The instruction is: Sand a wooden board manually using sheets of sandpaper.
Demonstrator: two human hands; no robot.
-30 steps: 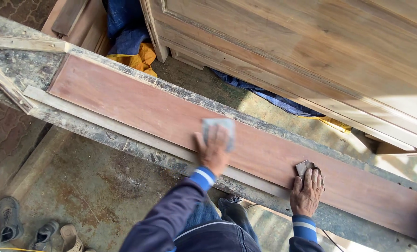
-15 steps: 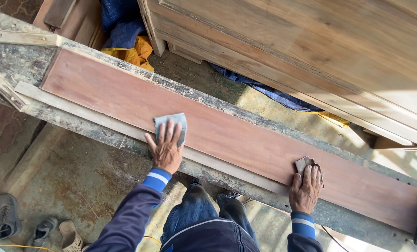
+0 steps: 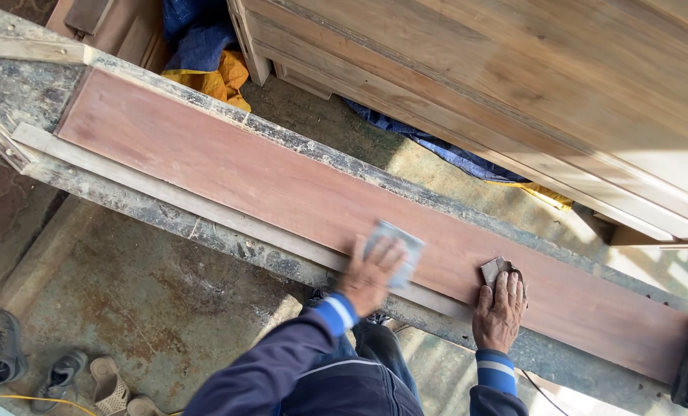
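My left hand [image 3: 371, 277] presses grey sandpaper [image 3: 394, 250] flat on the reddish plank [image 3: 244, 181], fingers spread over it. My right hand [image 3: 500, 312] pins a small folded piece [image 3: 493, 270] near the plank's near edge, fingers together.

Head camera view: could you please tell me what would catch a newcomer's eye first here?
A long reddish board runs slantwise across a worn, stained bench. The left hand presses a grey sheet of sandpaper flat on the board near its front edge, blurred; the right hand rests on the board over a small dark scrap. Behind stands a large pale wooden cabinet, with shoes on the floor at lower left.
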